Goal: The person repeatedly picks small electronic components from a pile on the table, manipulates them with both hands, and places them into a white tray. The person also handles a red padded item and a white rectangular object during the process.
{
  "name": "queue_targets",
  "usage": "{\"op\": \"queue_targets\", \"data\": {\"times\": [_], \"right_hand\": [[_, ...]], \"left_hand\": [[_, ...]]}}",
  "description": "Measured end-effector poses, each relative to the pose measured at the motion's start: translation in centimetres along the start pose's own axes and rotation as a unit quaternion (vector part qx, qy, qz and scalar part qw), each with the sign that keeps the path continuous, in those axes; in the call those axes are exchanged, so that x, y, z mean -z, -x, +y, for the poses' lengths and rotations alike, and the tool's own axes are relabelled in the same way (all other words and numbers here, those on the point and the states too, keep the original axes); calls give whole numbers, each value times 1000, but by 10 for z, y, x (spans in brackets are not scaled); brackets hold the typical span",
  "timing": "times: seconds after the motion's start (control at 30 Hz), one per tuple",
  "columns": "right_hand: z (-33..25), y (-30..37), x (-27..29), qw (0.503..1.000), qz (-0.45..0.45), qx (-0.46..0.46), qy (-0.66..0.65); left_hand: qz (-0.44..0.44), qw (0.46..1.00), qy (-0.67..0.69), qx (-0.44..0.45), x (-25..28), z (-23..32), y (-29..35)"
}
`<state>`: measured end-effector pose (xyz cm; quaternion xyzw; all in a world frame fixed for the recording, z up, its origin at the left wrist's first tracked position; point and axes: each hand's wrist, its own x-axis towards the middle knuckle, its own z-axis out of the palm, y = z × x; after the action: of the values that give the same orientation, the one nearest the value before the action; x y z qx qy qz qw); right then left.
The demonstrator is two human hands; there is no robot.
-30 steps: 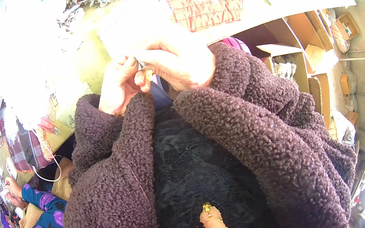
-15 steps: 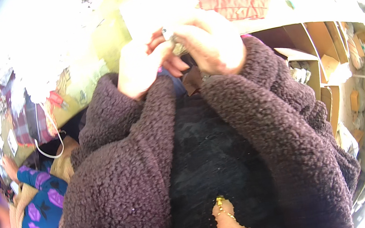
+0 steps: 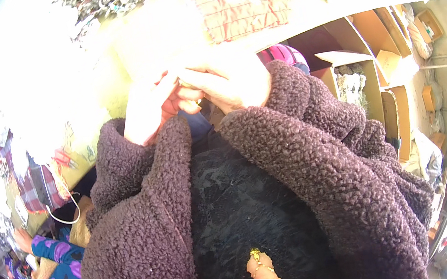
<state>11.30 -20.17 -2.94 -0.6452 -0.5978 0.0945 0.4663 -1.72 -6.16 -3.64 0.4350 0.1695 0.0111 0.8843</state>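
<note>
Both the bare left hand (image 3: 150,109) and bare right hand (image 3: 238,81) curl inward, fingertips meeting, wrists emerging from fluffy dark-brown sleeves (image 3: 124,158); I cannot tell whether they grip anything. A tiny gold-coloured spot (image 3: 199,102) shows between them, unidentifiable. Fine fingertip work seems in hand, calling for steady pinching. Beyond lies a red-patterned, cloth-like sheet (image 3: 248,16).

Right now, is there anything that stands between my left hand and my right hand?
Nothing visible: the left hand and right hand appear to meet at their fingers. Glare there could hide a small pinched thing.
</note>
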Motion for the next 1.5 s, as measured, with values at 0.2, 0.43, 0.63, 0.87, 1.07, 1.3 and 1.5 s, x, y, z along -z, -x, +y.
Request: {"op": "queue_targets", "data": {"times": [0.2, 0.43, 0.63, 0.87, 1.07, 1.3, 1.5], "right_hand": [[63, 24, 83, 930, 174, -101, 308], [125, 23, 117, 853, 69, -219, 468], [107, 21, 112, 852, 70, -193, 482], [30, 0, 53, 993, 50, -66, 86], [-7, -22, 18, 998, -68, -13, -7], [-14, -21, 19, 983, -175, -57, 14], [-11, -19, 19, 981, -184, -54, 3]], "left_hand": [[55, 997, 57, 20, 2, -12, -5], [-8, 1000, 9, -2, 10, -18, -9], [-23, 1000, -1, 20, 15, -17, -12], [-39, 998, 50, 6, 8, -19, -17], [-80, 994, 76, -19, 11, -14, -5], [-72, 996, -48, 3, 12, -9, 0], [-87, 996, -16, 21, 13, -7, 0]]}}
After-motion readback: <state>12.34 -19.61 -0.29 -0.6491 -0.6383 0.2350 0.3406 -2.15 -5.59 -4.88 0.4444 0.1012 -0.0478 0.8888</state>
